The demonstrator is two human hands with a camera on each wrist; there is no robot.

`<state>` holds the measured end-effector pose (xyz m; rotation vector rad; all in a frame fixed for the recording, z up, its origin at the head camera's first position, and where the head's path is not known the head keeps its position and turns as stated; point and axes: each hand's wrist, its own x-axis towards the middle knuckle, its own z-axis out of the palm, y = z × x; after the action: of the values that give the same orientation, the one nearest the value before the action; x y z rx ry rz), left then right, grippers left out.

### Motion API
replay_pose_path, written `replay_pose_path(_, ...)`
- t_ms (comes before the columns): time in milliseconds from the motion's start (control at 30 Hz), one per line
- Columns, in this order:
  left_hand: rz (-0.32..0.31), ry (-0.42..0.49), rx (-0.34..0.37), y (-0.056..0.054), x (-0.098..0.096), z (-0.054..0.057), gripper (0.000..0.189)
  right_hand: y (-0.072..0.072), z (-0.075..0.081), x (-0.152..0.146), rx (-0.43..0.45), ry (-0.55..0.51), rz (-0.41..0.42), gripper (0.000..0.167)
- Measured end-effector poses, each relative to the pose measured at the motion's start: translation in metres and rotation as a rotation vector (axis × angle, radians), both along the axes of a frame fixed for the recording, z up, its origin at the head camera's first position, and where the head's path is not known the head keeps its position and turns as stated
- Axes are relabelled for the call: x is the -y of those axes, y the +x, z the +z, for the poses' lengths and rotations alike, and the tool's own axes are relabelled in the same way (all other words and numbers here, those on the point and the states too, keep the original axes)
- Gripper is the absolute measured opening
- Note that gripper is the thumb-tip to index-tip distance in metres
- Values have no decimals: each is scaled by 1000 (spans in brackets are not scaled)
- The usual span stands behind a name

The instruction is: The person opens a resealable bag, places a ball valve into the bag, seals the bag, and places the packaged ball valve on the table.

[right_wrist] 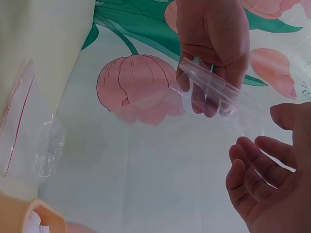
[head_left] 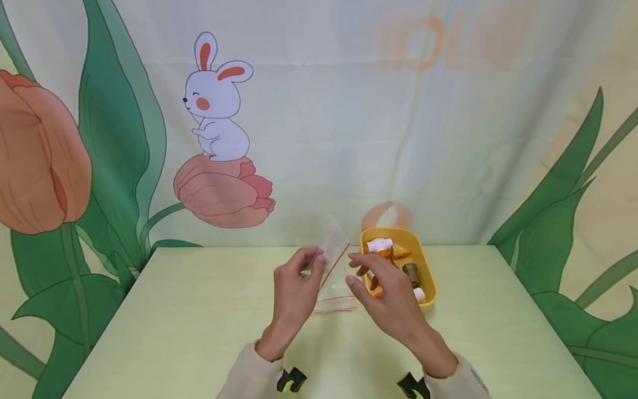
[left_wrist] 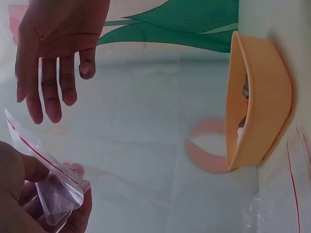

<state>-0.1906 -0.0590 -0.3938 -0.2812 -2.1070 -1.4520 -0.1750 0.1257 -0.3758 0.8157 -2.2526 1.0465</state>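
Note:
My left hand (head_left: 295,288) pinches a clear zip bag (left_wrist: 58,194) with a red seal line, held up above the table. In the left wrist view the thumb lies on the bag's near side, with fingers behind it. My right hand (head_left: 391,293) is beside the bag, fingers spread and loosely bent, with nothing in its grasp. The right wrist view shows a gap between the right fingertips (right_wrist: 245,143) and the bag's edge. More clear zip bags (right_wrist: 24,126) with red seal lines lie on the table below the hands.
A yellow tub (head_left: 430,277) stands at the back right, partly covered by my right hand in the head view. Inside are white pieces (head_left: 380,245), an orange piece (head_left: 404,254) and a brownish cylinder (head_left: 411,273). A printed curtain (head_left: 319,138) hangs behind the table (head_left: 209,316).

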Motion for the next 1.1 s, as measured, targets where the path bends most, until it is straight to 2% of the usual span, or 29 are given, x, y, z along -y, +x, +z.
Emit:
replay_pose_path(200, -15, 64, 16, 9, -6, 0, 15, 4, 3, 5, 5, -28, 44, 21)
replay_pose_path(400, -39, 102, 2, 14, -10, -1, 14, 4, 5, 10, -12, -25, 31, 10)
replay_pose_path(567, -80, 101, 17, 16, -12, -2, 16, 4, 4, 11, -38, -40, 27, 4)
replay_pose_path(867, -173, 45, 86, 17, -11, -3, 32, 3, 6, 8, -92, -55, -4, 3)
replay_pose_path(1000, -150, -31, 107, 19, -8, -2, 37, 3, 6, 7, -110, -52, -20, 4)
replay_pose_path(1100, -99, -103, 88, 22, -7, -1, 39, 1, 5, 5, -127, -47, -30, 4)
